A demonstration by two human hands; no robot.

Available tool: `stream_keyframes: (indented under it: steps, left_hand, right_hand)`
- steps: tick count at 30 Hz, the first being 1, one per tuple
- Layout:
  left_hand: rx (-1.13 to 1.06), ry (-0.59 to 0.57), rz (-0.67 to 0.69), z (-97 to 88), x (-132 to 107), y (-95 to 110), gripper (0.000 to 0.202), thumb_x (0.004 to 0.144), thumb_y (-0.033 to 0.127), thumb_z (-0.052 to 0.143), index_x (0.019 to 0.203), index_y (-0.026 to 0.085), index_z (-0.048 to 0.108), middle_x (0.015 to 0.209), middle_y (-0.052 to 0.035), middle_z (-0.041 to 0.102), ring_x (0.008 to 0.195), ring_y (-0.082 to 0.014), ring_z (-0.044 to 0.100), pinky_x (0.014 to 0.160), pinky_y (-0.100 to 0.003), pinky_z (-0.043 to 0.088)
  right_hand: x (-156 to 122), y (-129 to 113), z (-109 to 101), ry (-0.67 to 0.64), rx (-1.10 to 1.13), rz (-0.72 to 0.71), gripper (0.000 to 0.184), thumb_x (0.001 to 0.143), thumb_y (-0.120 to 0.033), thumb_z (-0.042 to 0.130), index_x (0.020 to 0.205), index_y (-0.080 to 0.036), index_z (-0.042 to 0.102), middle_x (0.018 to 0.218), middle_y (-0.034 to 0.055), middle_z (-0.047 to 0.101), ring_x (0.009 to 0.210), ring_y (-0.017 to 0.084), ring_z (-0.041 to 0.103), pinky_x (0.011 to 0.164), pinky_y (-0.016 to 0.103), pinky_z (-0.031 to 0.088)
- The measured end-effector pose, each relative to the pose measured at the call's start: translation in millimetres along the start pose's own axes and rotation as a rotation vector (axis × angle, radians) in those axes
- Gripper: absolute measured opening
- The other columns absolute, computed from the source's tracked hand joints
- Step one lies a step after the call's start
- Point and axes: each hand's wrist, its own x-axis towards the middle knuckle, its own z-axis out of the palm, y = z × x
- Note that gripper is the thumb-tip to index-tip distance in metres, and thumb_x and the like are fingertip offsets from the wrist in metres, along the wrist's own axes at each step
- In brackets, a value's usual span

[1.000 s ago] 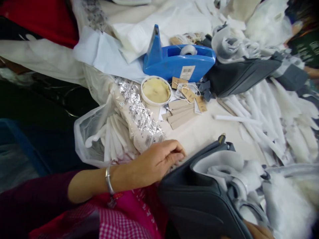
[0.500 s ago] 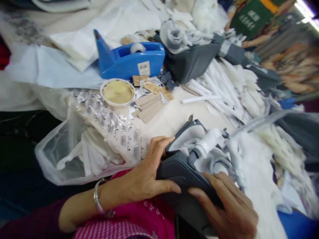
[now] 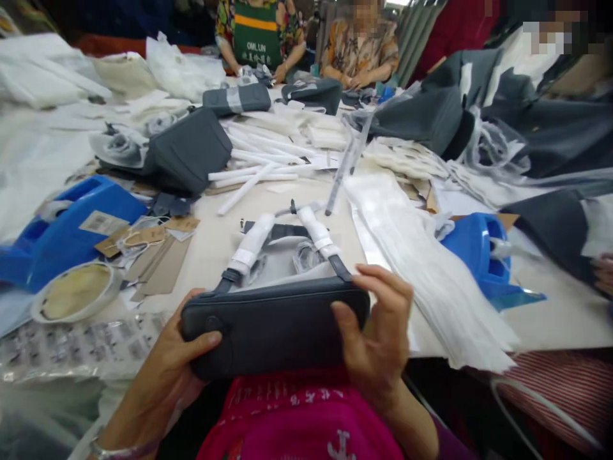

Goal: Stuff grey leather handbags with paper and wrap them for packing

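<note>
A dark grey handbag [image 3: 282, 326] lies between my hands at the table's near edge, one long flat face turned toward me. My left hand [image 3: 179, 358] grips its left end, thumb on the face near a round raised tab. My right hand [image 3: 378, 326] holds the right end, thumb on the face and fingers at the top edge. The bag's handles, wrapped in white foam [image 3: 253, 243], stretch away from me over the table. Between them, clear plastic wrapping and a dark strap show. The hidden undersides of the bag cannot be seen.
At left are a blue tape dispenser [image 3: 71, 223], a round tub of yellowish paste [image 3: 76, 292] and card tags [image 3: 158, 262]. White foam sheets [image 3: 421, 268] and another blue dispenser [image 3: 474, 249] lie right. More grey bags [image 3: 186, 150] and white tubes stand beyond. Two people [image 3: 359, 51] sit across.
My view has swung to the right. The bag has turned so its long face points toward me, and my hands have moved apart to its two ends.
</note>
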Motion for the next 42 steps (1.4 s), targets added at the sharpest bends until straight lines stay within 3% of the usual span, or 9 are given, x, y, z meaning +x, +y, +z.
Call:
stream_keyframes:
  steps: [2, 6, 9, 14, 20, 29, 34, 38, 42]
  left_hand:
    - [0.022, 0.067, 0.043, 5.7, -1, 0, 0.076, 0.040, 0.007, 0.085, 0.108, 0.025, 0.057, 0.084, 0.0041, 0.069, 0.067, -0.0147, 0.066, 0.060, -0.018, 0.055]
    - [0.076, 0.126, 0.069, 2.9, 1, -2, 0.080, 0.034, 0.007, 0.087, 0.107, 0.022, 0.059, 0.087, 0.0002, 0.071, 0.073, -0.0197, 0.068, 0.062, -0.021, 0.057]
    - [0.095, 0.120, 0.102, -2.4, 1, -3, 0.080, 0.038, 0.010, 0.088, 0.111, 0.022, 0.057, 0.092, -0.0023, 0.071, 0.078, -0.0214, 0.068, 0.066, -0.024, 0.058]
    - [0.128, -0.049, 0.133, -0.8, -5, -1, 0.079, 0.049, 0.018, 0.087, 0.121, 0.023, 0.053, 0.099, -0.0052, 0.069, 0.084, -0.0238, 0.068, 0.071, -0.027, 0.057]
    - [0.111, -0.113, 0.108, -6.3, -7, -5, 0.076, 0.061, 0.025, 0.083, 0.126, 0.030, 0.045, 0.103, -0.0046, 0.066, 0.086, -0.0232, 0.067, 0.076, -0.030, 0.056]
    - [0.276, -0.043, 0.201, -8.4, -4, -3, 0.054, 0.064, 0.034, 0.080, 0.110, 0.024, 0.054, 0.091, -0.0015, 0.064, 0.076, -0.0183, 0.062, 0.063, -0.023, 0.049]
    - [0.297, -0.202, 0.161, -3.6, 3, 8, 0.040, 0.066, 0.037, 0.078, 0.089, 0.019, 0.050, 0.075, 0.0019, 0.058, 0.066, -0.0135, 0.056, 0.056, -0.019, 0.041]
    - [0.343, -0.221, 0.111, 2.7, 11, 14, 0.037, 0.069, 0.041, 0.075, 0.079, 0.017, 0.048, 0.068, 0.0041, 0.051, 0.061, -0.0099, 0.050, 0.053, -0.018, 0.036]
    - [0.455, -0.197, 0.236, 7.2, 27, 19, 0.040, 0.069, 0.042, 0.075, 0.070, 0.017, 0.045, 0.064, 0.0063, 0.044, 0.058, -0.0078, 0.041, 0.052, -0.018, 0.032]
  right_hand:
    - [-17, 19, -24, 0.107, 0.113, 0.411, 0.028, 0.088, -0.031, 0.058, 0.113, -0.023, 0.050, 0.110, 0.0070, 0.056, 0.103, 0.022, 0.055, 0.091, 0.040, 0.044]
    - [-40, 46, -45, -0.346, 0.471, 0.800, 0.029, 0.089, -0.046, 0.052, 0.104, -0.021, 0.054, 0.094, 0.0042, 0.062, 0.087, 0.020, 0.060, 0.076, 0.032, 0.049]
    - [-44, 50, -39, -0.475, 0.533, 0.780, 0.041, 0.080, -0.047, 0.063, 0.112, -0.023, 0.052, 0.101, 0.0046, 0.064, 0.093, 0.023, 0.061, 0.078, 0.032, 0.050]
    - [-24, 45, -22, -0.290, 0.440, 0.765, 0.069, 0.073, -0.044, 0.070, 0.130, -0.026, 0.036, 0.101, 0.0049, 0.062, 0.082, 0.022, 0.062, 0.069, 0.034, 0.052]
    - [14, 48, -15, -0.354, 0.112, 0.451, 0.072, 0.065, -0.046, 0.072, 0.130, -0.026, 0.047, 0.124, 0.0085, 0.052, 0.111, 0.030, 0.049, 0.098, 0.050, 0.038]
    - [17, 27, -9, -0.313, 0.203, 0.611, 0.083, 0.066, -0.045, 0.075, 0.138, -0.027, 0.038, 0.108, 0.0049, 0.057, 0.098, 0.024, 0.059, 0.090, 0.039, 0.046]
    - [24, 13, -4, -0.326, 0.248, 0.763, 0.091, 0.063, -0.045, 0.077, 0.142, -0.031, 0.035, 0.098, 0.0029, 0.064, 0.086, 0.022, 0.064, 0.072, 0.032, 0.054]
    - [32, 7, 4, -0.305, 0.250, 0.921, 0.091, 0.059, -0.046, 0.080, 0.140, -0.031, 0.041, 0.089, 0.0030, 0.069, 0.073, 0.022, 0.068, 0.061, 0.030, 0.056]
    - [33, 22, 9, -0.225, 0.130, 0.876, 0.088, 0.055, -0.049, 0.081, 0.135, -0.030, 0.049, 0.090, 0.0033, 0.069, 0.072, 0.023, 0.068, 0.059, 0.029, 0.055]
